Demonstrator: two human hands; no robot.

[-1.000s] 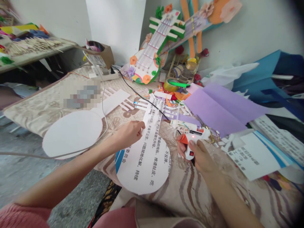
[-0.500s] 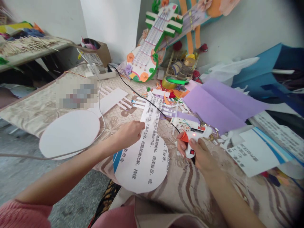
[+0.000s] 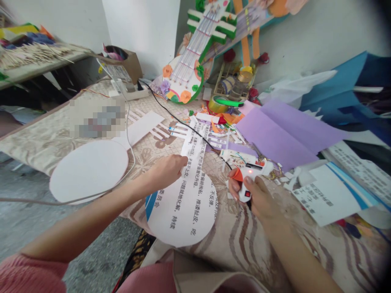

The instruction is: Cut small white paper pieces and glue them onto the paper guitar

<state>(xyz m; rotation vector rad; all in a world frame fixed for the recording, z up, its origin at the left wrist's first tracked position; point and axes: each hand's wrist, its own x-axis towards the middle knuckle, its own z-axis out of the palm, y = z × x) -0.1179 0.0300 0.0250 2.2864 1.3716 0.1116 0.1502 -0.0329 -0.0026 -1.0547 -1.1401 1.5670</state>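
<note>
A white hot glue gun (image 3: pixel 247 179) with an orange trigger and a lit red light is in my right hand (image 3: pixel 258 195), its fingers wrapped round the handle. To its left lies a lute-shaped board cutout (image 3: pixel 186 211), round at the near end, with a neck printed in Chinese characters. My left hand (image 3: pixel 171 169) is closed, knuckles up, against the left side of that neck; whatever its fingers pinch is hidden. A second, plain white lute-shaped cutout (image 3: pixel 88 171) lies farther left, with strips across its neck.
A decorated model lute (image 3: pixel 186 77) leans on the wall. Purple sheets (image 3: pixel 284 130), scissors (image 3: pixel 259 154), a tape roll (image 3: pixel 218 105) and paper scraps lie to the right and back. A black cord (image 3: pixel 180 124) crosses the table. A pale cable (image 3: pixel 76 200) runs over the plain cutout.
Hardly anything differs: the view has shifted slightly. Both hands keep their places, the left at the printed neck and the right round the hot glue gun.
</note>
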